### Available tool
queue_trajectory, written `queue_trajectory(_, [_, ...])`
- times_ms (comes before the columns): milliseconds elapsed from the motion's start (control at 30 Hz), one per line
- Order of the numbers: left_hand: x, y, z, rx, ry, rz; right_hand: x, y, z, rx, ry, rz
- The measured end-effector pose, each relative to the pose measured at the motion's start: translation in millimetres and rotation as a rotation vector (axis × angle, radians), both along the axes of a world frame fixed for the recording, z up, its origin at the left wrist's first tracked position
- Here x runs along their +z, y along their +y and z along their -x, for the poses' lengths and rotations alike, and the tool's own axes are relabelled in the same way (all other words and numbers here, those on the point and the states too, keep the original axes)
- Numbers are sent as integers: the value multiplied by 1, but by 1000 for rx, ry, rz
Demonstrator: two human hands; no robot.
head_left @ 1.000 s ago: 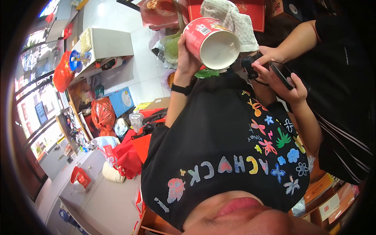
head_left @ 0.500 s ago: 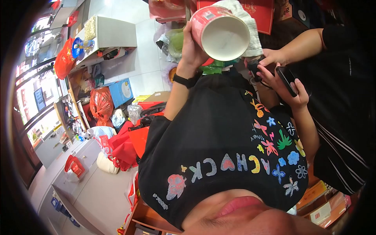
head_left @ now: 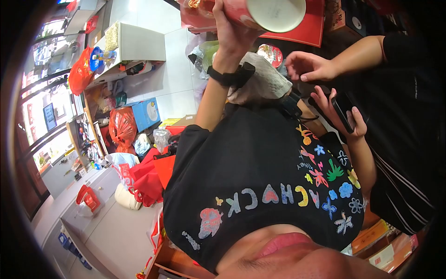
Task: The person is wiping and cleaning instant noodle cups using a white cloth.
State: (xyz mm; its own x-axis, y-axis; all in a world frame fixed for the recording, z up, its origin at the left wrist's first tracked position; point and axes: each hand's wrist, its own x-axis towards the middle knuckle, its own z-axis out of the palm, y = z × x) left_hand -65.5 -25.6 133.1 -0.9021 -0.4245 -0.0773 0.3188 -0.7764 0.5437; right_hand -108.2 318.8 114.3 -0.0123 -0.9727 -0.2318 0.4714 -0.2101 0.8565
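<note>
My left hand [head_left: 234,39], with a black band at the wrist, grips a red paper tub [head_left: 276,14], which looks like an instant noodle tub. Its white round base faces me at the top edge of the view. Below it is a crumpled white cloth [head_left: 262,81] in my right hand, whose fingers are hidden behind the cloth. My right forearm [head_left: 310,114] and a black wrist device [head_left: 290,106] show beside it. A round tub with a printed lid [head_left: 271,55] sits just past the cloth.
At the right, another person in black holds a phone [head_left: 344,111] in one hand; their other hand [head_left: 313,66] is near the cloth. A red box [head_left: 302,35] lies behind. Red bags [head_left: 123,125], a blue box [head_left: 147,114] and a counter [head_left: 141,44] stand left.
The red tub has moved up and away, partly out of view. The white cloth has come down from beside the tub towards my chest. The other person's free hand has lifted and opened.
</note>
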Motion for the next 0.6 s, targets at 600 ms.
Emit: queue_trajectory(600, [-32, -16, -11, 284, -101, 906, -11, 27, -17, 18, -602, 215])
